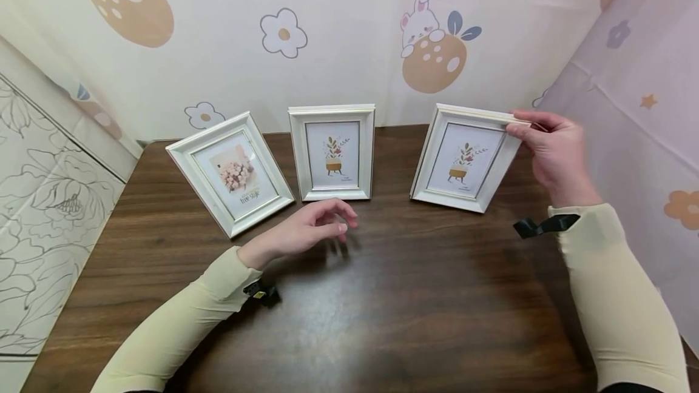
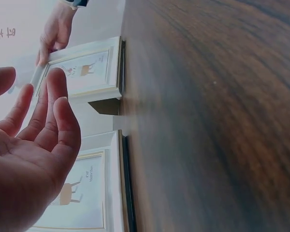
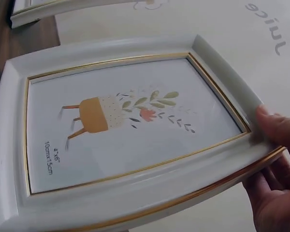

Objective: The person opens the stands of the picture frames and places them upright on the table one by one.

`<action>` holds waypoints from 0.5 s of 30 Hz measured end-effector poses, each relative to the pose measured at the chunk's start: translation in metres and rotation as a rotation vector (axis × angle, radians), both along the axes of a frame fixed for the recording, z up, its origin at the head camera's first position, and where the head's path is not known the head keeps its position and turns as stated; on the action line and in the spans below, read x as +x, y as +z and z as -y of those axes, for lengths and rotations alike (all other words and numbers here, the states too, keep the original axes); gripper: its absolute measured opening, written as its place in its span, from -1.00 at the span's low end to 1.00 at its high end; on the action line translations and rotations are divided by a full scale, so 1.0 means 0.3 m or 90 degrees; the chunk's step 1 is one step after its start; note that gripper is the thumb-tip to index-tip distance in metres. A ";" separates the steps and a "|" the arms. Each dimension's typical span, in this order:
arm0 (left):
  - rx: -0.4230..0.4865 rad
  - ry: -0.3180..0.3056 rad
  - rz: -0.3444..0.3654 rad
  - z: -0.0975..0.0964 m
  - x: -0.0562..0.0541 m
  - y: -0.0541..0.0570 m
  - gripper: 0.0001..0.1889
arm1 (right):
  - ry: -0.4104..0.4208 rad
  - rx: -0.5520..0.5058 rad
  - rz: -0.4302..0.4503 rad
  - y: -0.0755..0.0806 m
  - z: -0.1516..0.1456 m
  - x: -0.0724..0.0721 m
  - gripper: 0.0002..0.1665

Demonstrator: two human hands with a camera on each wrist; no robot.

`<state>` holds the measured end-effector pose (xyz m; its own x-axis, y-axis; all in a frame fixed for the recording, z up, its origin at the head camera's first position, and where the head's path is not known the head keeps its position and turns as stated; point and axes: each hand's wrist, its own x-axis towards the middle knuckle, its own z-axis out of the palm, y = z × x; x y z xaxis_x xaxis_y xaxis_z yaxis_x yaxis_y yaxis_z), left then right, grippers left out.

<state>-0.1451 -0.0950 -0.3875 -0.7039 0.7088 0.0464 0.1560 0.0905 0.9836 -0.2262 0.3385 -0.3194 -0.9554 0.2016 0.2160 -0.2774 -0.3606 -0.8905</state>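
Observation:
Three white picture frames stand in a row at the back of the table. My right hand (image 1: pixel 559 150) pinches the top right corner of the right picture frame (image 1: pixel 426 196), thumb in front and fingers behind. That one shows a plant in an orange pot and leans slightly in the head view. My left hand (image 1: pixel 306 226) is held over the table before the middle picture frame (image 1: pixel 334 194), fingers loosely bent and holding nothing. The middle one bears the same plant print. Turned at an angle on the left is the picture frame with pink flowers (image 1: pixel 235 174).
The dark wooden table (image 1: pixel 393 308) reaches back to a pale curtain (image 1: pixel 349 17) printed with rabbits and flowers. A second curtain (image 1: pixel 650 47) hangs along the right side. A white panel with line-drawn flowers (image 1: pixel 43 223) borders the left.

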 end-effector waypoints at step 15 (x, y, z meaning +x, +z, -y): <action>-0.065 0.100 -0.104 0.061 -0.031 0.047 -0.77 | -0.156 0.318 -0.008 0.033 0.049 0.042 -0.65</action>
<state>-0.1544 -0.1133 -0.3735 -0.7948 0.5982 0.1023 0.2882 0.2237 0.9311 -0.2136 0.3239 -0.3096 -0.8899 0.2885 0.3532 -0.3116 0.1809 -0.9328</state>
